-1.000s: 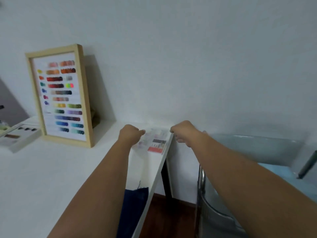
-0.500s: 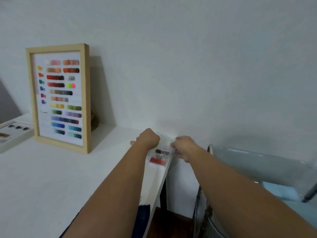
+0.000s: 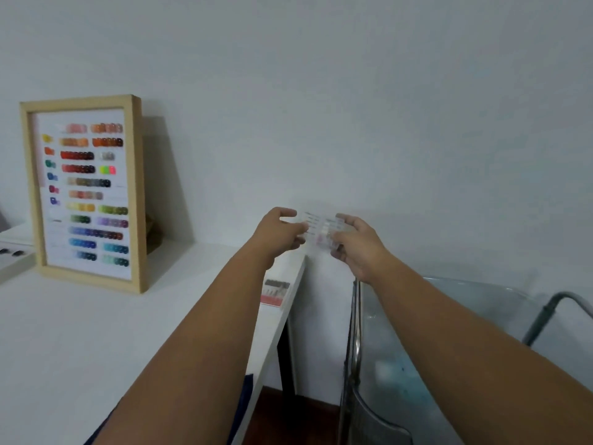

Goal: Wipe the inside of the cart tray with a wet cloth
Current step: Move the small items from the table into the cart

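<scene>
Both my hands hold a small clear plastic case (image 3: 321, 231) with tiny coloured pieces inside, lifted in front of the wall above the table's far right corner. My left hand (image 3: 279, 234) pinches its left edge and my right hand (image 3: 354, 244) grips its right edge. The cart tray (image 3: 449, 300) stands at the lower right, beside the table, with translucent walls and a blue floor (image 3: 407, 380); my right forearm crosses over it. A dark blue fabric (image 3: 245, 403) hangs at the table's near edge, partly hidden by my left arm.
A white table (image 3: 96, 332) fills the left side. A wooden frame with colour samples (image 3: 83, 191) leans on the wall. A small box with a red base (image 3: 275, 292) lies at the table's right edge. A grey cart handle (image 3: 552, 309) rises at the right.
My hands have lifted the clear case off the table corner, leaving the red-based box lying there. My view has shifted, showing more of the cart tray.
</scene>
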The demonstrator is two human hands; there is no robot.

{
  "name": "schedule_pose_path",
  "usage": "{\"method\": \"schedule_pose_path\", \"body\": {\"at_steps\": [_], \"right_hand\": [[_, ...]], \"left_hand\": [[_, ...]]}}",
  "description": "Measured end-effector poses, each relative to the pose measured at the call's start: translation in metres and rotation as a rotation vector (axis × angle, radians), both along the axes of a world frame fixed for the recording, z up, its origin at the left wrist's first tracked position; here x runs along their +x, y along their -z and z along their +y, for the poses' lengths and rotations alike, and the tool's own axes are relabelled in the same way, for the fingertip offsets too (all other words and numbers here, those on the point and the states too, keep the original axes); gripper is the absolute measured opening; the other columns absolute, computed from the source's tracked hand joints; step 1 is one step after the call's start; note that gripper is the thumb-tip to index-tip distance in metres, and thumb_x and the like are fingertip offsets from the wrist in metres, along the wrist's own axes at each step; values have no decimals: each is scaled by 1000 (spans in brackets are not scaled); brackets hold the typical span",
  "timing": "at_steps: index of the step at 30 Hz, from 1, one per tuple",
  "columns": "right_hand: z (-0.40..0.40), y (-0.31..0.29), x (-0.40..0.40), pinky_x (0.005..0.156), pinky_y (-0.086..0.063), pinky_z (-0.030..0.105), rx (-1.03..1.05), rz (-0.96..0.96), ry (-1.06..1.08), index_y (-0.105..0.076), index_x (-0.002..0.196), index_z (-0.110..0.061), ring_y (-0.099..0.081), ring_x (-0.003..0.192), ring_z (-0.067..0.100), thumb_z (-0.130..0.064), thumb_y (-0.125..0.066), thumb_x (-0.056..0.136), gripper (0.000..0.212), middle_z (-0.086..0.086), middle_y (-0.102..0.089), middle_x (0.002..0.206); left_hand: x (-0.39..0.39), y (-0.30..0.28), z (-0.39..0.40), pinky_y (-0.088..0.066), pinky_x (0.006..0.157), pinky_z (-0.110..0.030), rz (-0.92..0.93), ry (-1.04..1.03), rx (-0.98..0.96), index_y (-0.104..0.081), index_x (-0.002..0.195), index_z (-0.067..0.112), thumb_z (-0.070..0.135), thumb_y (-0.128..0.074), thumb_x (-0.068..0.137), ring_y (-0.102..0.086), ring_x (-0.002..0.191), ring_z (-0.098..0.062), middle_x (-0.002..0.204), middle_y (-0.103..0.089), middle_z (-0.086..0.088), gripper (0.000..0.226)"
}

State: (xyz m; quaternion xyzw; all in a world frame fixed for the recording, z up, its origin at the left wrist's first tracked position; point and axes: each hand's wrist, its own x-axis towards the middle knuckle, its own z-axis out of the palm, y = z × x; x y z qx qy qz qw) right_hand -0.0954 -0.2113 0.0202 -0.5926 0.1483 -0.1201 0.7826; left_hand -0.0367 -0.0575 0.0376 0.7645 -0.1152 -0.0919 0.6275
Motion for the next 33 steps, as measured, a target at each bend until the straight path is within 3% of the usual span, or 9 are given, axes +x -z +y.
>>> {"method": "schedule_pose_path", "body": {"at_steps": [3,7,11,15,18,20,23,27,33], "right_hand": [[-28,-4,-26,62,-50,28,-89,-44,-3,-57,112,-20,-59,78,21,8,-57,86,39,13,-63,111],[-74,-1,-65,60,-48,26,-431,12,17,-63,95,-27,-58,71,16,-5,-67,83,25,7,-64,87],[-119,19,-95,60,-43,24,-588,140,88,-65,95,-20,-53,66,14,-6,-71,79,22,6,-60,82],[-154,48,-108,65,-44,27,-634,273,162,-61,100,-16,-56,74,20,-6,-69,79,25,9,-61,89],[-171,68,-110,65,-45,27,-689,364,159,-59,100,-19,-57,74,19,-9,-68,77,27,6,-61,87],[-179,79,-110,60,-44,25,-756,419,103,-57,101,-22,-55,70,15,-11,-69,78,28,4,-59,86],[-191,92,-104,58,-43,24,-873,493,3,-56,104,-23,-57,75,17,-12,-68,78,31,7,-60,93],[-199,106,-92,75,-52,30,-982,587,-145,-58,113,-19,-61,93,24,-9,-66,81,34,9,-60,109],[-206,126,-80,76,-43,25,-1099,636,-238,-61,116,-18,-57,109,24,-8,-65,85,33,6,-56,123]], "left_hand": [[-20,-7,-22,-60,78,-31,-16,78,-6,-49,128,14,16,-71,87,-72,82,-23,105,-67,-14,47],[-48,-5,-55,-57,59,-26,43,170,-54,-52,122,16,14,-71,83,-65,59,-23,97,-66,-15,43],[-73,10,-94,-58,57,-27,-78,180,152,-54,111,20,14,-68,81,-64,52,-20,86,-64,-11,33],[-88,27,-132,-58,54,-29,-236,275,405,-43,106,22,15,-64,81,-70,63,-26,86,-64,-14,32],[-91,47,-157,-56,77,-39,-261,293,564,-41,106,20,16,-62,81,-68,80,-28,90,-64,-10,33],[-90,63,-168,-44,75,-30,-273,280,690,-42,109,19,17,-60,83,-64,86,-25,90,-60,-5,32],[-86,87,-184,-43,70,-31,-225,309,776,-43,118,13,13,-56,88,-60,97,-29,102,-58,-12,33],[-81,114,-204,-48,73,-33,-172,307,855,-44,121,11,9,-55,88,-55,91,-26,115,-55,-15,36],[-74,143,-222,-56,83,-35,-41,260,941,-47,127,2,13,-65,88,-64,102,-31,119,-60,-18,44]]}}
